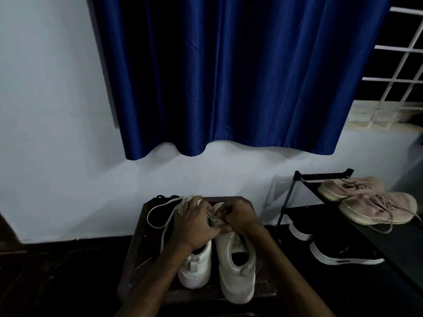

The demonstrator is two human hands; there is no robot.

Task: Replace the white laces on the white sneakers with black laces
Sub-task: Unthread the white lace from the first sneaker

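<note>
Early stage, approx.: L hand (pixel 194 223) & R hand (pixel 240 217) grips pinched on flat white lace (pixel 168 221), part-unthreaded from white low-top sneakers (pixel 235 266) on dark wooden table (pixel 137 259); black laces (pixel 163 197) behind sneakers, unfitted.

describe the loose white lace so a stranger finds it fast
Under the blue curtain stands a dark stool holding two white sneakers. The loose white lace curves over its top, left of both sneakers: a thin pale loop lying free.

Blue curtain (pixel 229 76), black shoe rack (pixel 320 177) with 2 pink sneakers (pixel 377 208)
</note>
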